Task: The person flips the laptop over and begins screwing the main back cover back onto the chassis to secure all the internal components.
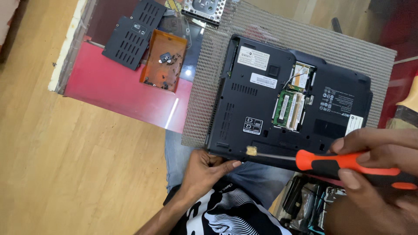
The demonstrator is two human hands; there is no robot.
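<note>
Head view: right hand (374, 161) clenches an orange screwdriver (322, 161), tip at the upturned black laptop (261, 100)'s six-o'clock edge; left hand (204, 167) pinches that edge; orange tray (163, 61) at ten o'clock on the bench (109, 82).

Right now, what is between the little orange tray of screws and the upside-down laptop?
In the head view, only the grey mesh mat lies between the orange tray and the laptop; its left edge sticks out there over the glossy red table.

Left hand (204, 167): fingers curled, thumb extended, forearm angled up from lower left. Right hand (374, 161): closed grip, fingers wrapped.
</note>
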